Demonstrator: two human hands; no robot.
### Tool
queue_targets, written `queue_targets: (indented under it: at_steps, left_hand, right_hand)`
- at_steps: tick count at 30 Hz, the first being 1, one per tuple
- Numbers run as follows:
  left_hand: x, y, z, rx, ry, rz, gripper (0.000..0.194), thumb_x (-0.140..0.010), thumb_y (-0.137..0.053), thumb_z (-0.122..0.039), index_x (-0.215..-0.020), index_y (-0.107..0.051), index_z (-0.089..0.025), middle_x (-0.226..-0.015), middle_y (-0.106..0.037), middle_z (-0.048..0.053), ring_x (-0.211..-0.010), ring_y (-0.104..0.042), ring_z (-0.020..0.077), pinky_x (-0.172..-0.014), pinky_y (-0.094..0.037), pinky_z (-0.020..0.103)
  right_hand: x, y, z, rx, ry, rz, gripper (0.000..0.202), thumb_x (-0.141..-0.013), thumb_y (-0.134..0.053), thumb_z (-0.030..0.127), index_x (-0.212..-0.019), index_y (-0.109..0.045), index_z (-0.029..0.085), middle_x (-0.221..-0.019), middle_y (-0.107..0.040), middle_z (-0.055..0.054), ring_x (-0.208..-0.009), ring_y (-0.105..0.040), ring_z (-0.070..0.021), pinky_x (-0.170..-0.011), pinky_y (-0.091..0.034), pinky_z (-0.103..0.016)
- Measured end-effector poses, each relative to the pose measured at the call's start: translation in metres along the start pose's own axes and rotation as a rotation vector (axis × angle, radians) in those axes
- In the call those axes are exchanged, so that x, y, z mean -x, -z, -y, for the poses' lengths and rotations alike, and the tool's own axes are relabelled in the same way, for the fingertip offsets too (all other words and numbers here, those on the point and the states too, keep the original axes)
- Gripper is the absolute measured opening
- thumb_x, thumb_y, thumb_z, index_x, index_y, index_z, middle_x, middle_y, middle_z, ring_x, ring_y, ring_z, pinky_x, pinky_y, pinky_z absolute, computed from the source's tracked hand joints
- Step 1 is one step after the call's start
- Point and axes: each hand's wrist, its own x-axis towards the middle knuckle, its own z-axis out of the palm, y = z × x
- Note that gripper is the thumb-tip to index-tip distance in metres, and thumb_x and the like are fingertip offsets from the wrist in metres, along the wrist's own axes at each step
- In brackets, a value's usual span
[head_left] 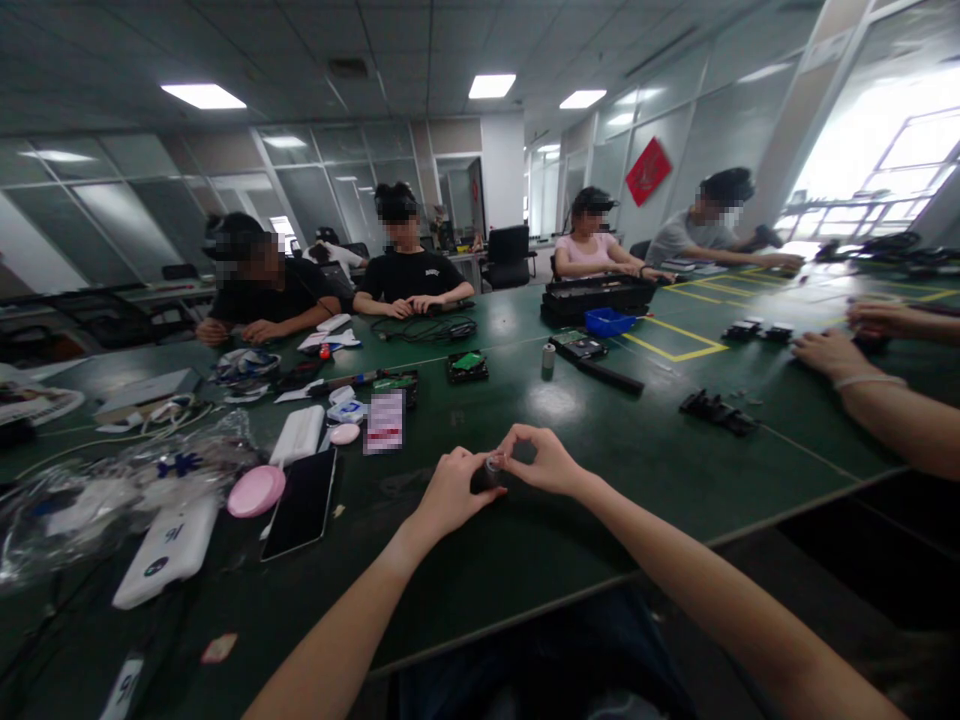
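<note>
A small dark cylinder (486, 478) with a shiny top is held just above the green table in front of me. My left hand (455, 490) is closed round its left side, thumb and fingers against it. From the right, my right hand (544, 460) pinches at the shiny top, with thumb and forefinger bent into a ring. The fingers partly cover the cylinder, so its exact kind cannot be made out.
Left of my hands lie a black-screened phone (301, 502), a pink round case (256, 491) and a white power bank (169, 550). Beyond are a circuit-board drive (467, 366), a small standing cylinder (548, 361) and a blue tray (609, 321). A neighbour's hands (832, 355) work at right; several people sit opposite.
</note>
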Motion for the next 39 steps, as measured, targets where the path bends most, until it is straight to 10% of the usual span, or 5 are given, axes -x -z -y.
queue_targets:
  at_steps: [19, 28, 39]
  left_hand:
    - [0.0, 0.001, -0.002, 0.0, -0.005, 0.008, 0.04, -0.076, -0.068, -0.04, -0.112, -0.062, -0.024, -0.096, -0.062, 0.005, -0.09, -0.054, 0.0223, -0.081, -0.042, 0.034]
    - [0.0, 0.002, -0.001, -0.012, 0.016, 0.014, 0.043, -0.076, -0.067, -0.045, -0.113, -0.061, -0.024, -0.098, -0.061, 0.006, -0.091, -0.054, 0.0229, -0.082, -0.042, 0.034]
    - [0.001, 0.0, 0.003, -0.005, 0.022, 0.025, 0.044, -0.077, -0.066, -0.046, -0.116, -0.06, -0.025, -0.099, -0.061, 0.006, -0.091, -0.054, 0.0224, -0.081, -0.043, 0.034]
  right_hand:
    - [-0.011, 0.021, -0.016, -0.06, -0.15, -0.204, 0.021, -0.075, -0.067, 0.034, -0.074, -0.052, 0.019, -0.079, -0.07, -0.005, -0.086, -0.068, -0.0213, -0.082, -0.051, -0.036]
    - [0.0, 0.031, -0.054, 0.078, -0.392, 0.211, 0.017, -0.062, -0.075, 0.022, -0.068, -0.06, 0.017, -0.07, -0.07, -0.001, -0.067, -0.066, -0.0156, -0.064, -0.051, -0.026]
    - [-0.001, 0.035, -0.055, 0.189, -0.404, 0.215, 0.013, -0.062, -0.074, 0.02, -0.065, -0.061, 0.017, -0.065, -0.068, 0.0, -0.062, -0.063, -0.0152, -0.062, -0.05, -0.026]
